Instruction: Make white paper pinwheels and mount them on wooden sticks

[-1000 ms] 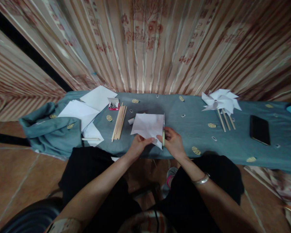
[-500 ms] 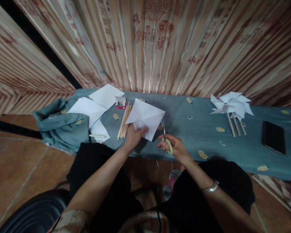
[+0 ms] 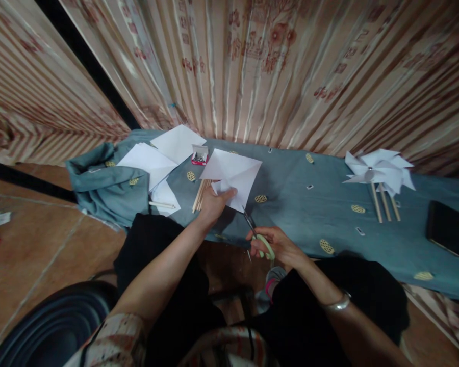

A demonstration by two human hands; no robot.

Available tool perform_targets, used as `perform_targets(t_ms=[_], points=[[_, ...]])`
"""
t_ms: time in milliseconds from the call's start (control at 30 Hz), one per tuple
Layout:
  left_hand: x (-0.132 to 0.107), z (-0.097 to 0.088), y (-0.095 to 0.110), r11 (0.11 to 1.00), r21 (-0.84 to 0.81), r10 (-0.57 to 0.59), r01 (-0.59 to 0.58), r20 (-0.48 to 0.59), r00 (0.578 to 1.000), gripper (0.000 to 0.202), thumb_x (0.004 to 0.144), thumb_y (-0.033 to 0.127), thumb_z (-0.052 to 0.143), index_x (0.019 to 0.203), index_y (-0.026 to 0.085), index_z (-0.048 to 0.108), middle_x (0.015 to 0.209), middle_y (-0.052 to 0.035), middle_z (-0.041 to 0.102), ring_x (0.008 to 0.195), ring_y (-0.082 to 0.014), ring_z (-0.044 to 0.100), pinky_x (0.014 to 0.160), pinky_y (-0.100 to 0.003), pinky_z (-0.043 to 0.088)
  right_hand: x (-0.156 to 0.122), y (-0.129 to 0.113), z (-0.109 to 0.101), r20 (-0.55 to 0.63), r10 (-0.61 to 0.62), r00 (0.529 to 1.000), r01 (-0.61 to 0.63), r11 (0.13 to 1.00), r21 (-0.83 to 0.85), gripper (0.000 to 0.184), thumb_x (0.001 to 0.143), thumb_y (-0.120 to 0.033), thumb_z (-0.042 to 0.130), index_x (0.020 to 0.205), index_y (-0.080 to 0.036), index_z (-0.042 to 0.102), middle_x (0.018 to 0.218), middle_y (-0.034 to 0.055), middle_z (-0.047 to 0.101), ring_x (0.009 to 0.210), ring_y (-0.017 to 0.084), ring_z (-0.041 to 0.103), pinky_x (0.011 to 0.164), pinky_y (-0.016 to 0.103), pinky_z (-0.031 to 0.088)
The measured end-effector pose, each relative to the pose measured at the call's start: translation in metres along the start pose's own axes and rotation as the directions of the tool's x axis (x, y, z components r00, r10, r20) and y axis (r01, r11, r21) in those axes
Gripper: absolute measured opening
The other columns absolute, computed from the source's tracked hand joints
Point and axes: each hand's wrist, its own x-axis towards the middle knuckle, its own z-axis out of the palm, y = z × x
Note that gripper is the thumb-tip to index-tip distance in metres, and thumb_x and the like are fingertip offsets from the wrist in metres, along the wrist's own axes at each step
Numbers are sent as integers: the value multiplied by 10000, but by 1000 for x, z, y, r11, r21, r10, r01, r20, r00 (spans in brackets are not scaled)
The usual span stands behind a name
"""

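Observation:
My left hand (image 3: 215, 200) pinches a creased white paper square (image 3: 240, 171) near its lower left side, thumb on top. In my right hand (image 3: 272, 244) are scissors (image 3: 266, 247) with pale green handles. Their blade tips reach the paper's lower corner; whether they touch it I cannot tell. Beneath the paper's left side lies a bundle of wooden sticks (image 3: 199, 196), partly covered. Just behind it sits a small red and white box (image 3: 199, 155) of metal pins, lid up.
White sheets (image 3: 145, 160) and a white pen (image 3: 162, 205) lie at the left of the cloth-covered surface (image 3: 290, 204). To the right are paper pinwheels (image 3: 382, 168) on sticks and a black phone-like object (image 3: 446, 228). A dark round stool (image 3: 57, 326) stands lower left.
The scissors have gone from the paper's right corner down to its lower corner, and my right hand is lower. The paper has turned slightly in my left hand. The view has shifted a little.

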Motion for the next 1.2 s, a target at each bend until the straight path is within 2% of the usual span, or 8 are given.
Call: perform_targets(t_ms=[200,400,667,900,1200], points=[[-4,4,-10,999,-23,-26,26,18,999,329,563,272,786,838,158,646,745,-19,673,648,-152,589,632,-279,472,2,1,-1,-8,-11,1000,11,1000,-14,454,704,-571,702,873,-150,677,636,24,654,534,98,569,469,200,410],[-7,7,-11,997,-41,-65,65,23,998,355,556,251,789,859,153,633,763,-14,668,662,-141,585,652,-275,471,3,-1,0,-51,16,999,-15,1000,24,504,647,-597,729,870,-148,674,613,17,645,504,97,552,452,206,400],[-8,10,-12,997,-56,-46,46,13,999,384,529,238,808,849,148,616,742,7,647,650,-128,572,639,-267,459,3,-2,-2,-44,4,999,-5,1000,-3,495,674,-583,718,878,-133,679,609,26,649,507,100,560,441,203,390],[-9,9,-12,999,-21,-29,29,17,999,345,565,229,789,864,151,637,772,-7,664,675,-139,583,656,-271,473,2,-2,-1,-37,-7,999,7,1000,1,480,688,-591,706,854,-142,677,603,19,643,503,92,552,425,188,381],[-9,8,-12,1000,-6,-25,25,19,1000,333,573,232,788,856,163,626,785,-16,657,701,-150,588,684,-283,471,3,-2,2,-68,12,998,-9,999,48,459,642,-566,752,815,-150,661,571,0,624,476,80,532,397,178,358]])
